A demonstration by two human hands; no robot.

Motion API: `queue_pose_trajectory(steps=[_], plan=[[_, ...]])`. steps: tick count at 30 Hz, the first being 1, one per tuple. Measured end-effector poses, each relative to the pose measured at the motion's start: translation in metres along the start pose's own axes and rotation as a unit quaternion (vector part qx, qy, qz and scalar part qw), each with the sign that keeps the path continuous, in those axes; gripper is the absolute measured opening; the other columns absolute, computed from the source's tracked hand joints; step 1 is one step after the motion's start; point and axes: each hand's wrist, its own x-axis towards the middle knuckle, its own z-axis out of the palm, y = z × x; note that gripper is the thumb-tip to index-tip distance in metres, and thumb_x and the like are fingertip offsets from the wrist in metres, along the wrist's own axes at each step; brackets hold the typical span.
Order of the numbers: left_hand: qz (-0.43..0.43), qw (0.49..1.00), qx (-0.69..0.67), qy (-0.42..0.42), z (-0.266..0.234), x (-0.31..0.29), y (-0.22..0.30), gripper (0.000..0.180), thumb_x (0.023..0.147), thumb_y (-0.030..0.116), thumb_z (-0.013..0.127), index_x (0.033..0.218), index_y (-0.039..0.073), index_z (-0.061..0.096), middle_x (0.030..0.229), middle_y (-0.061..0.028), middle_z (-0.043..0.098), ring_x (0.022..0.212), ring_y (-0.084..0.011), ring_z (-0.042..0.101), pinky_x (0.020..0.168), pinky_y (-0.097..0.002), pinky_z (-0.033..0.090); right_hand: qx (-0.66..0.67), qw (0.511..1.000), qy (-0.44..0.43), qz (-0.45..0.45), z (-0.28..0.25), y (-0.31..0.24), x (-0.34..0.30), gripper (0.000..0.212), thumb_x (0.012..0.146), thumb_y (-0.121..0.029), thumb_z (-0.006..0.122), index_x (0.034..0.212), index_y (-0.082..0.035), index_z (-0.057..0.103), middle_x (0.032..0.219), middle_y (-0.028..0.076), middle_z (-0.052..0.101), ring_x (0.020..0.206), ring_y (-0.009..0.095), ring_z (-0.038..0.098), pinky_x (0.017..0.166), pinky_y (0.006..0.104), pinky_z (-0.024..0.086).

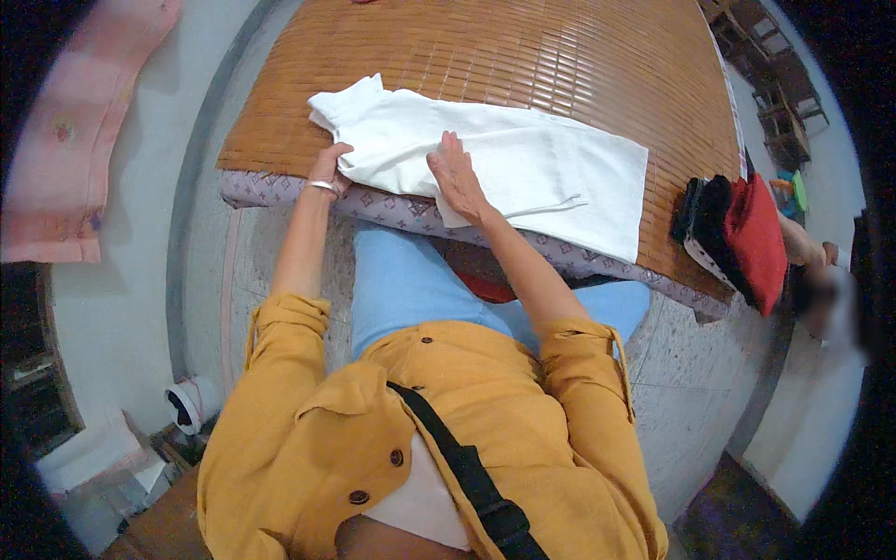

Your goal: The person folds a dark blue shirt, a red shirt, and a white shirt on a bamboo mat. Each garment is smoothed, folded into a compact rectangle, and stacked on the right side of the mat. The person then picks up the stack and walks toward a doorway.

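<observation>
A white garment [551,168] with a drawstring lies folded lengthwise across the near edge of a bed covered with a brown slatted mat [523,56]. At its left end, my left hand [329,168] grips the near edge of the cloth, its thumb on top and the other fingers mostly hidden. My right hand [457,182] rests on the garment left of its middle, fingers stretched out and together. Small creases run through the cloth between my hands. The drawstring [551,207] trails over the near side, right of my right hand.
A stack of folded dark and red clothes [733,233] sits at the bed's right corner. Beyond it, another person's arm [803,243] shows. A pink cloth [70,140] hangs at the left wall, and a white cylindrical object [193,403] stands low on the left.
</observation>
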Motion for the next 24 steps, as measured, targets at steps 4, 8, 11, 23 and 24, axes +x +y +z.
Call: queue_pose_trajectory(steps=[4, 8, 11, 23, 24], plan=[[0.098, 0.993, -0.055, -0.018, 0.024, -0.012, 0.005, 0.049, 0.074, 0.011, 0.055, 0.12, -0.002, 0.044, 0.112, -0.0128, 0.056, 0.102, -0.0267, 0.056, 0.089, -0.0395, 0.047, 0.089, 0.996, 0.009, 0.006, 0.0, 0.001, 0.0, 0.07, 0.093, -0.052, 0.022, 0.141, -0.002, 0.013, 0.146, 0.02, 0.013, 0.136, 0.031, 0.011, 0.11, 0.0405, 0.006], [0.134, 0.984, -0.027, -0.111, 0.095, -0.034, 0.02, 0.047, 0.074, 0.005, 0.058, 0.118, 0.002, 0.045, 0.109, -0.0088, 0.056, 0.1, -0.0231, 0.055, 0.089, -0.0376, 0.046, 0.274, 0.957, 0.065, 0.07, -0.008, 0.001, -0.001, 0.069, 0.093, -0.054, 0.02, 0.138, -0.002, 0.025, 0.141, 0.018, 0.028, 0.131, 0.027, 0.026, 0.107, 0.0327, 0.019], [0.145, 0.973, 0.07, -0.163, 0.171, -0.059, 0.008, 0.041, 0.076, 0.004, 0.056, 0.115, 0.001, 0.045, 0.103, -0.0081, 0.055, 0.097, -0.0204, 0.055, 0.087, -0.0358, 0.046, 0.494, 0.85, 0.087, 0.161, -0.02, -0.003, -0.007, 0.062, 0.094, -0.051, 0.023, 0.13, -0.004, 0.038, 0.13, 0.013, 0.041, 0.122, 0.022, 0.038, 0.101, 0.0296, 0.032], [0.519, 0.591, 0.615, -0.066, 0.166, -0.004, -0.11, 0.055, 0.074, 0.032, 0.068, 0.117, 0.003, 0.053, 0.098, -0.0174, 0.059, 0.085, -0.031, 0.056, 0.082, -0.0388, 0.045, 0.819, 0.523, 0.113, 0.209, -0.021, 0.046, -0.027, 0.055, 0.09, -0.051, 0.033, 0.131, -0.014, 0.04, 0.134, 0.006, 0.042, 0.118, 0.025, 0.043, 0.1, 0.0433, 0.035], [0.517, 0.593, 0.617, -0.023, 0.155, 0.001, -0.109, 0.056, 0.074, 0.031, 0.068, 0.118, 0.002, 0.051, 0.098, -0.0176, 0.058, 0.084, -0.0304, 0.057, 0.08, -0.0382, 0.046, 0.818, 0.529, 0.094, 0.204, -0.016, 0.051, -0.024, 0.055, 0.09, -0.051, 0.033, 0.131, -0.014, 0.04, 0.133, 0.006, 0.043, 0.118, 0.025, 0.043, 0.1, 0.0433, 0.035]])
